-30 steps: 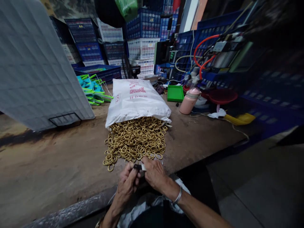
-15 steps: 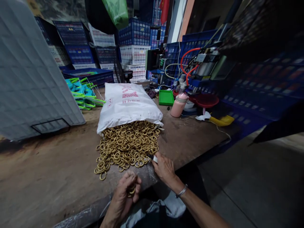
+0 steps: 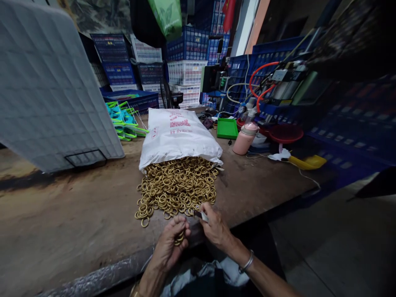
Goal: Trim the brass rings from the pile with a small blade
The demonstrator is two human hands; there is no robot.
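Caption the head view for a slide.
Left hand grips brass rings; right hand holds a small tool at the ring pile spilled from a white sack.

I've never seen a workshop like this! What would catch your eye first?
The heap of gold rings spilling from the open white sack in the middle of the worn table. Right at its near edge, the left hand pinches a few rings and the right hand grips a small tool. Behind, blue and white crates stack high.
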